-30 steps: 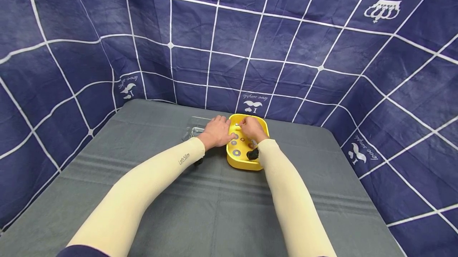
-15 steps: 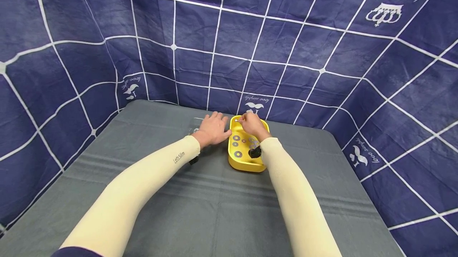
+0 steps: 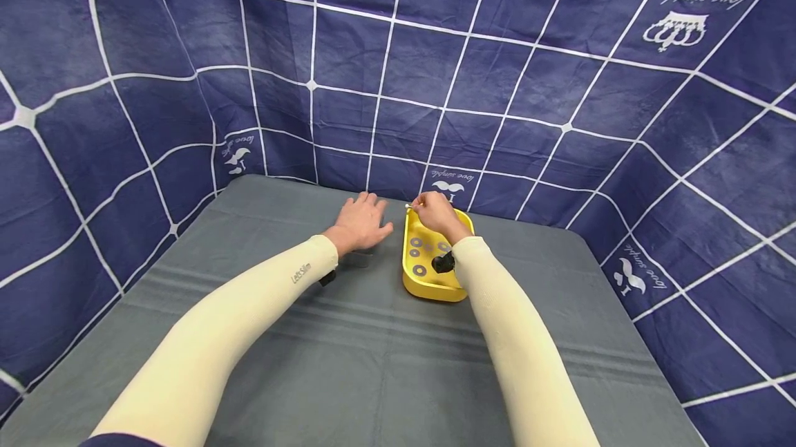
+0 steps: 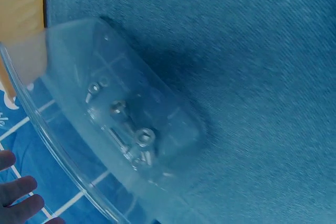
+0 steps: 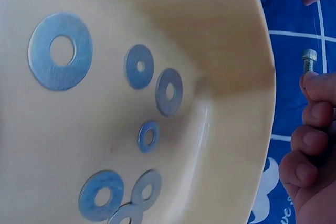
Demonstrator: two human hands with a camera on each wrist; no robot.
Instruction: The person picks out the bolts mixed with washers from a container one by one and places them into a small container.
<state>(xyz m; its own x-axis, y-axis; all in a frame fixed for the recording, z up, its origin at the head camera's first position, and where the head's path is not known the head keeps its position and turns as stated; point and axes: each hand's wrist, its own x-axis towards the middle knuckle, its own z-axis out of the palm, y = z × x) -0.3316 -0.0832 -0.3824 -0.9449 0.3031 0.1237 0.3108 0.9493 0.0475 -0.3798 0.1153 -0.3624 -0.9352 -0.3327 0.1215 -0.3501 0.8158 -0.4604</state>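
My right hand (image 3: 437, 213) pinches a socket head screw (image 5: 309, 60) between thumb and forefinger, the other fingers curled. The screw's knurled head points up in the right wrist view, and in the head view it shows at the far left corner of the yellow tray (image 3: 433, 291). Several flat washers (image 5: 60, 51) of different sizes lie on the tray floor. My left hand (image 3: 358, 222), fingers spread and holding nothing, hovers left of the tray. Below it, in the left wrist view, a clear plastic box (image 4: 173, 124) holds bolts and nuts (image 4: 145, 137); my hand mostly hides it in the head view.
Grey cloth (image 3: 311, 364) covers the table. A blue curtain (image 3: 398, 74) with white grid lines hangs behind and at both sides, close to the far edge. The tray wall stands between the washers and the clear box.
My right hand has lifted the screw from inside the tray up to its far left rim. My left hand has moved left, away from the tray's side.
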